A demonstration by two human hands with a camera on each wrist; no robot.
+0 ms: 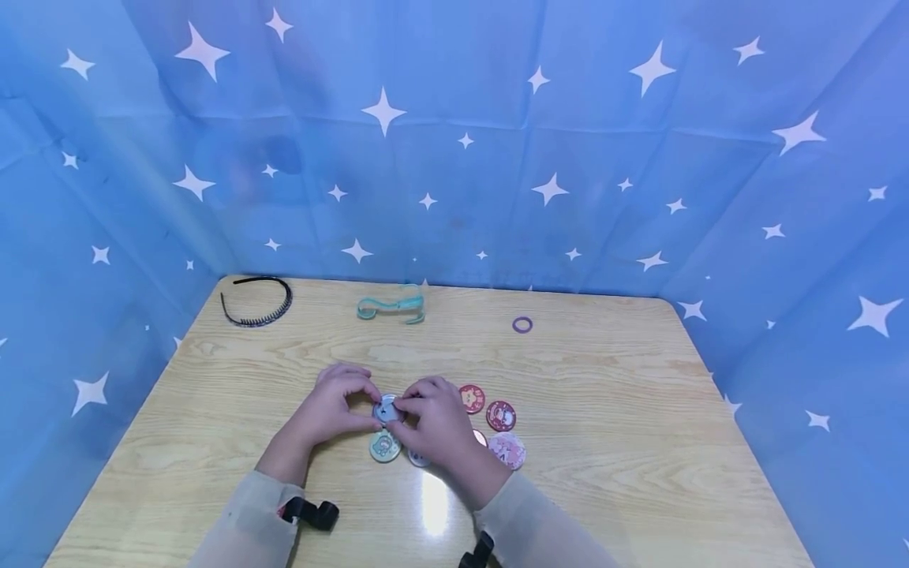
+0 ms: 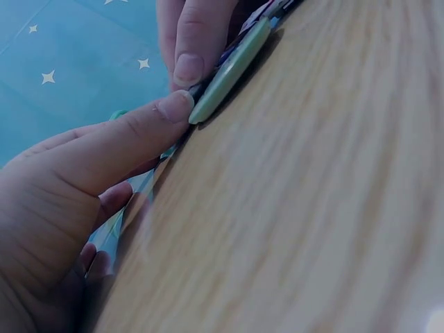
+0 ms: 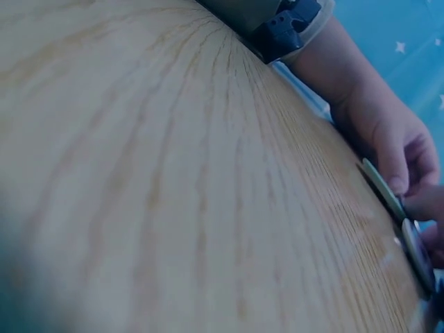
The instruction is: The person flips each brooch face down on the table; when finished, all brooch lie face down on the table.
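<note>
A round blue-grey button badge (image 1: pixel 386 409) lies between my two hands near the middle of the table. My left hand (image 1: pixel 337 404) pinches its left side with thumb and forefinger. On the opposite side, the thumb and forefinger of my right hand (image 1: pixel 439 422) grip its edge. Just below it is a pale green badge (image 1: pixel 385 447), whose rim stands out close to my left thumb in the left wrist view. Another badge (image 1: pixel 417 458) is partly covered by my right hand.
Right of my right hand lie two red badges (image 1: pixel 500 416), a larger pink badge (image 1: pixel 507 450) and one half hidden by the wrist. Along the table's back are a black headband (image 1: pixel 273 317), a teal hooked object (image 1: pixel 390 304) and a purple ring (image 1: pixel 521 325). A starry blue curtain (image 1: pixel 454 158) hangs behind.
</note>
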